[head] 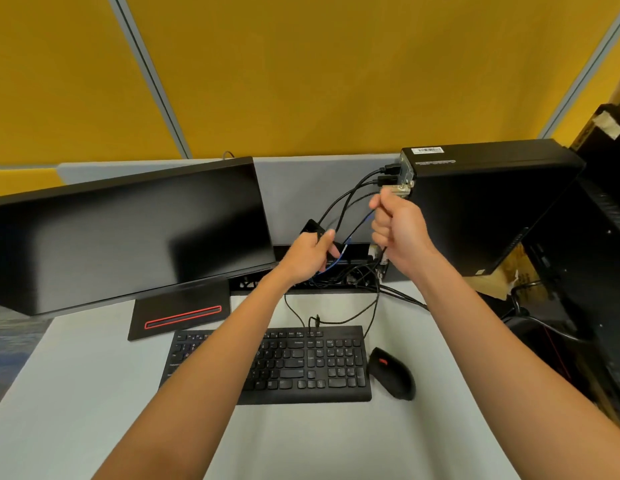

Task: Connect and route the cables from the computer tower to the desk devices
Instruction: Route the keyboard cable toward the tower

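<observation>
Black and blue cables (343,209) loop from tower (481,202); left hand (310,254) fingers clamped on them, right hand (398,225) fisted around cables.

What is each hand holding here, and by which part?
Left hand grips the black and blue cables mid-run. Right hand is closed on cables beside the tower's rear ports; which cable cannot be told.

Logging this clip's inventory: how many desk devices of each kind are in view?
Black flat monitor on red-striped stand: 1
Black full-size keyboard: 1
Black mouse with red wheel: 1
Black computer tower: 1
Total: 4
</observation>
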